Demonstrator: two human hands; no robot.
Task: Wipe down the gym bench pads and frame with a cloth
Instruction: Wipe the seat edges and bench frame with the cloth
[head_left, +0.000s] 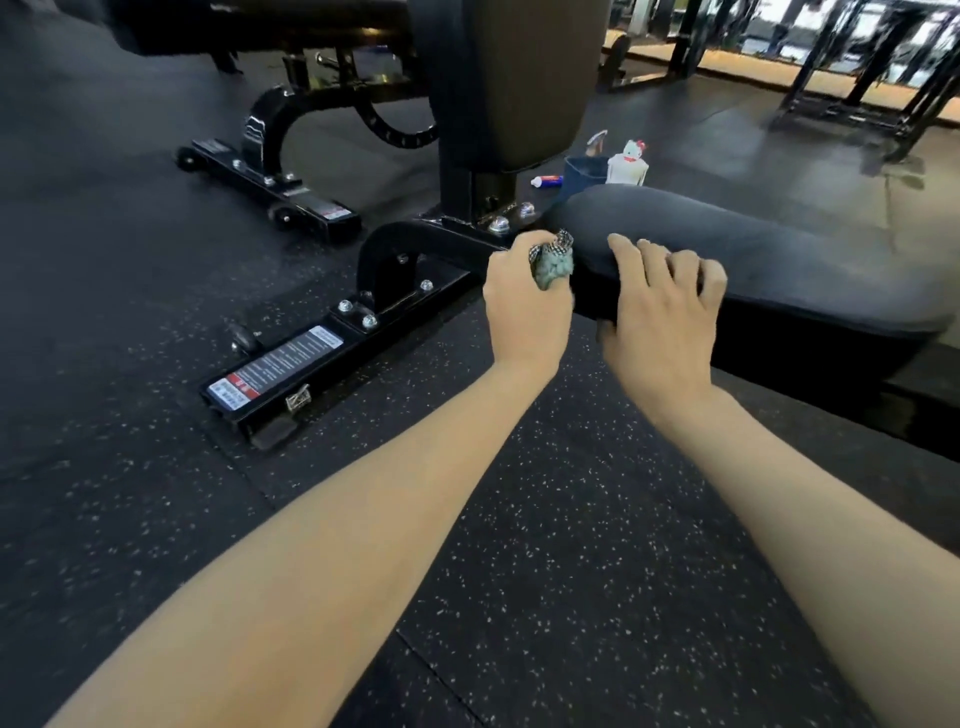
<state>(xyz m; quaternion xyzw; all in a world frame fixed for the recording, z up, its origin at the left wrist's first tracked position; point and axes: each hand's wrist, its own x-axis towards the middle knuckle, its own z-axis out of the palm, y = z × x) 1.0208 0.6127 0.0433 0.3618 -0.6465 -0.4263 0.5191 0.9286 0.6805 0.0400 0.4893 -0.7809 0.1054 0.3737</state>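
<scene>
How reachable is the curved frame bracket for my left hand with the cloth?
Probably yes. The left hand grips the cloth just beside the curved frame bracket, nothing between them; the right hand holds the seat pad, clear of that path.

The seat pad (753, 260) is lying at the right. The right hand (665, 306) is gripping its left end. Just left of it, the left hand (524, 306) is holding the cloth (553, 262) against the pad's tip. The base bar (311, 364) is sitting on the floor (519, 571) further left. A cup (584, 174), a bottle (628, 161) and a tube (545, 181) are sitting behind the pad.
</scene>
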